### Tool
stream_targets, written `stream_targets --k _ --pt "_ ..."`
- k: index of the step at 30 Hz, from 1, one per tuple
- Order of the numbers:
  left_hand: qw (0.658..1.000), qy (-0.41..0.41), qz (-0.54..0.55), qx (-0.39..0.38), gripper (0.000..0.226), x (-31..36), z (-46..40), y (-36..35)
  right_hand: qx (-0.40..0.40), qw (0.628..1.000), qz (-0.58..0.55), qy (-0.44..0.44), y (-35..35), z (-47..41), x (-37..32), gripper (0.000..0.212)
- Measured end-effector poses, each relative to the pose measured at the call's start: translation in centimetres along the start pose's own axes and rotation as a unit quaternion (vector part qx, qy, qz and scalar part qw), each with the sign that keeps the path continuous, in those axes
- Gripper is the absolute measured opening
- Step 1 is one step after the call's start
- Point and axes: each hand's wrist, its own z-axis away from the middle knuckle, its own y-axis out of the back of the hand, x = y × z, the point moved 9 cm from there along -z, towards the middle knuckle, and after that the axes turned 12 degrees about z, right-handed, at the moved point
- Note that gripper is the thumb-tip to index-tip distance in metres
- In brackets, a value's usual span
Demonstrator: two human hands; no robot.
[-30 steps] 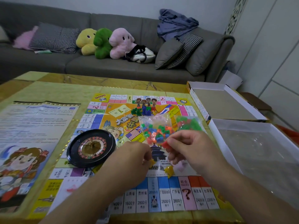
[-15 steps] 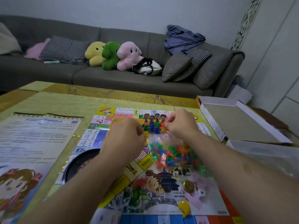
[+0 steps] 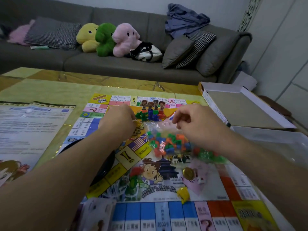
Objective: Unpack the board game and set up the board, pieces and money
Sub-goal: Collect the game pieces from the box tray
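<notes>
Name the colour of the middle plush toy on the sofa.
Green, seen in the head view, the only one.

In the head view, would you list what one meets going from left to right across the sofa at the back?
Pink cushion → checked cushion → yellow plush → green plush → pink plush → black-and-white bag → plain grey cushion → houndstooth cushion.

Dim, flat indoor light, cool cast. Soft blur overall; print on the board (image 3: 150, 172) unreadable. Faint glare on the plastic right of the board. Wide-angle stretching toward the edges.
</notes>
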Motion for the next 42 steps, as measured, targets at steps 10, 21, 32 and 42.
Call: stream_targets --k 10,21,32,42 --pt "0.998 -0.044 0.018 -0.051 0.023 3.5 7.0 1.9 -0.238 0.958 0.144 0.068 -4.6 10.7 -2.6 0.020" --pt "0.955 -0.064 -0.059 -0.282 0.029 2.6 12.7 -0.2 -0.037 0.994 -0.090 -0.056 -0.5 4.4 -0.2 0.018" --pt "0.961 -0.106 -0.070 -0.245 0.016 3.2 11.9 -0.4 0.086 0.996 0.021 -0.031 -3.7 -6.9 -6.0 0.009" --pt "0.984 -0.066 0.088 -0.138 0.008 2.4 10.0 2.5 0.092 0.995 0.021 -0.038 -4.5 -6.2 -5.0 0.023"
